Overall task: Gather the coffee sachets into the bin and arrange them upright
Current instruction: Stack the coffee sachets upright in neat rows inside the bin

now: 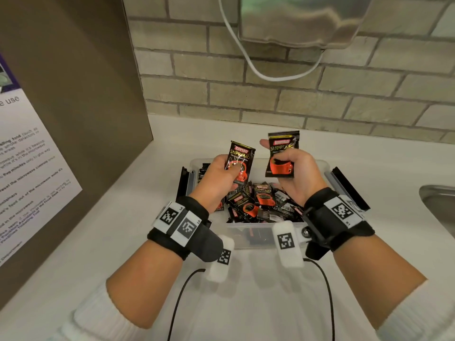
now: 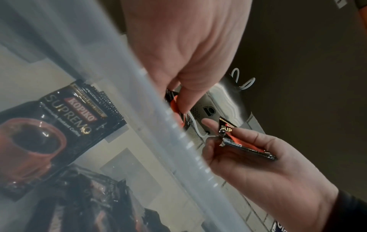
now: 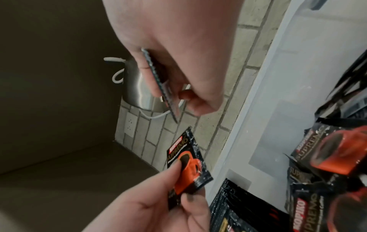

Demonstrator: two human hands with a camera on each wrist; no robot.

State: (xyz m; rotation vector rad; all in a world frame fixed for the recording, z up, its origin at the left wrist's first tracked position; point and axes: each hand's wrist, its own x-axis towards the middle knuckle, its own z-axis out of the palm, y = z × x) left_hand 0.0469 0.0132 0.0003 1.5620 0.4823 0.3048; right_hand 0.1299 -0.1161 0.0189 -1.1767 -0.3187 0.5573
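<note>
A clear plastic bin point(image 1: 261, 226) stands on the white counter, holding a loose heap of black-and-red coffee sachets point(image 1: 256, 203). A few sachets point(image 1: 202, 171) stand on edge at its left end. My left hand point(image 1: 221, 174) pinches one sachet point(image 1: 240, 166) upright above the bin's left side. My right hand point(image 1: 296, 168) grips another sachet point(image 1: 282, 156) above the right side, face toward me. In the right wrist view the right hand's sachet point(image 3: 161, 85) shows edge-on and the left hand's sachet point(image 3: 188, 164) face-on. In the left wrist view a sachet point(image 2: 59, 125) shows through the bin wall point(image 2: 143, 113).
A brown cabinet side point(image 1: 81, 89) with a printed notice point(image 1: 32, 156) rises at the left. A steel sink point(image 1: 438, 205) lies at the right edge. Black latches point(image 1: 350, 187) stick out from the bin's ends. On the brick wall hang a metal dispenser point(image 1: 302, 18) and a white cable point(image 1: 258, 68).
</note>
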